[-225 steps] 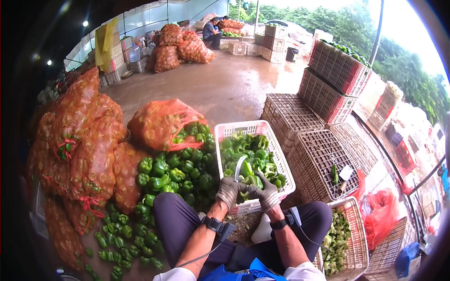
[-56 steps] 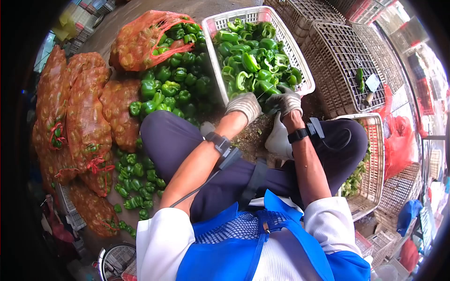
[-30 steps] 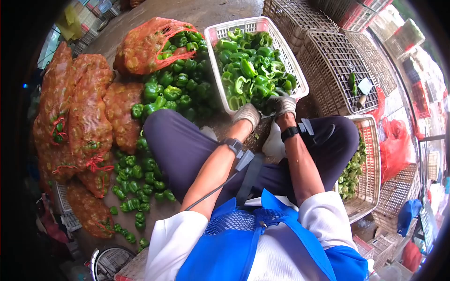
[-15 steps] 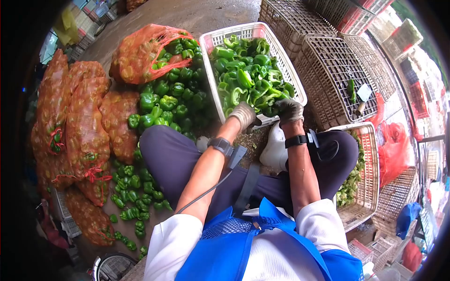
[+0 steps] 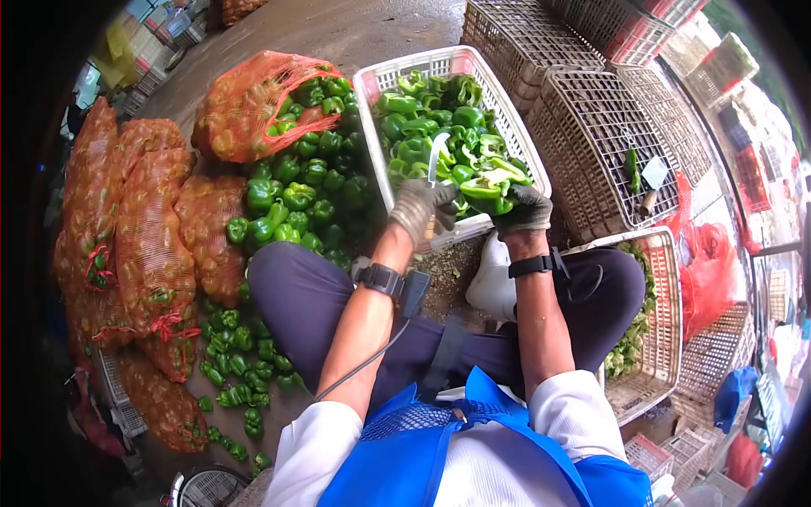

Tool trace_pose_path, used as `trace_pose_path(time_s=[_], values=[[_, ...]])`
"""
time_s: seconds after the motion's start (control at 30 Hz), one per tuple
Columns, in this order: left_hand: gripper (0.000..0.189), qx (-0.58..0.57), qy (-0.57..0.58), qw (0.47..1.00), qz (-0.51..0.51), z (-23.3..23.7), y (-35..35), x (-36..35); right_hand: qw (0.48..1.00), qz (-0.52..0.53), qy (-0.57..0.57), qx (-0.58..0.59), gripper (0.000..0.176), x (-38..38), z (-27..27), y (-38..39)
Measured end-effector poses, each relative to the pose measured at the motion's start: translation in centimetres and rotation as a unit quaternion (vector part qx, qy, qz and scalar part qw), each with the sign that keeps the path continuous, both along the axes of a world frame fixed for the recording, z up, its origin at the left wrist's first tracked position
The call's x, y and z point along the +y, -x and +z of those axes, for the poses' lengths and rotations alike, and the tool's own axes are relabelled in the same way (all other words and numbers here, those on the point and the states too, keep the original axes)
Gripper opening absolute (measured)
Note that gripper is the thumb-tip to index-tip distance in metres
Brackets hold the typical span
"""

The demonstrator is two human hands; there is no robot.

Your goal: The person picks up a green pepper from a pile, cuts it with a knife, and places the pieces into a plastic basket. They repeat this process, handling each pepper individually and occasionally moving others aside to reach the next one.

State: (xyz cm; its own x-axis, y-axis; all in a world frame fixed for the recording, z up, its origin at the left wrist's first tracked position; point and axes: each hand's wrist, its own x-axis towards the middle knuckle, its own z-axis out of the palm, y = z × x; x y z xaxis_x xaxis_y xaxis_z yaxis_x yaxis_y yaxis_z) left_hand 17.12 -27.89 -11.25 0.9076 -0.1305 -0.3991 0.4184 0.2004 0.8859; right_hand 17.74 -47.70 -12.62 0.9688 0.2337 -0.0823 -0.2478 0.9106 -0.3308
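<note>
My left hand (image 5: 416,208), in a grey work glove, is closed around a small knife (image 5: 437,155). Its pale curved blade points up and away over the near edge of the white crate (image 5: 372,127). Beside it, my right hand (image 5: 525,209), gloved too, grips a cut-open green bell pepper (image 5: 488,193), pale inside facing up. Both hands are at the crate's near end, apart from each other. Halved and opened green bell peppers (image 5: 439,118) fill the crate.
Whole green bell peppers (image 5: 297,196) lie heaped left of the crate, beside an open orange mesh sack (image 5: 245,110). Full mesh sacks (image 5: 152,237) stand farther left. Stacked plastic crates (image 5: 600,127) are on the right, near a crate with green trimmings (image 5: 666,338).
My left hand has moved left and the knife blade now shows upright. My right hand has turned, bringing the cut bell pepper into view above the crate's near edge.
</note>
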Motion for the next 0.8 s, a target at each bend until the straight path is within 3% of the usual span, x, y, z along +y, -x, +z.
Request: trace_pose_path(time_s=[0.13,0.23,0.33,0.53,0.63,0.73,0.77,0.8], values=[[0.04,-0.013,0.143,0.989,0.022,3.1,2.3,-0.8,0.996,0.026,0.048,-0.065,0.063,1.3,2.7,1.3],[0.046,-0.06,0.151,0.986,0.033,3.1,2.9,-1.5,0.993,0.052,0.082,-0.068,0.064,1.8,2.4,2.0],[0.037,-0.075,0.14,0.986,0.053,3.9,3.7,-0.9,0.98,0.038,0.184,-0.068,0.07,2.2,3.1,2.6],[0.025,-0.126,0.184,0.97,0.097,8.0,5.8,-1.0,0.979,-0.012,0.19,-0.076,0.069,3.6,4.3,3.6],[0.029,-0.163,0.174,0.961,0.141,8.2,6.1,-1.6,0.975,-0.024,0.208,-0.069,0.067,4.4,5.0,4.2],[0.035,-0.183,-0.087,0.979,0.028,8.8,6.6,-0.6,0.95,-0.056,0.305,-0.031,0.063,5.3,5.4,4.4],[0.042,-0.152,-0.029,0.988,0.029,7.9,6.5,-0.5,0.933,-0.083,0.35,-0.026,0.064,5.7,5.4,4.6],[0.043,-0.16,0.007,0.985,0.062,6.3,6.2,-0.8,0.944,-0.073,0.32,-0.004,0.066,5.9,5.5,4.6]])
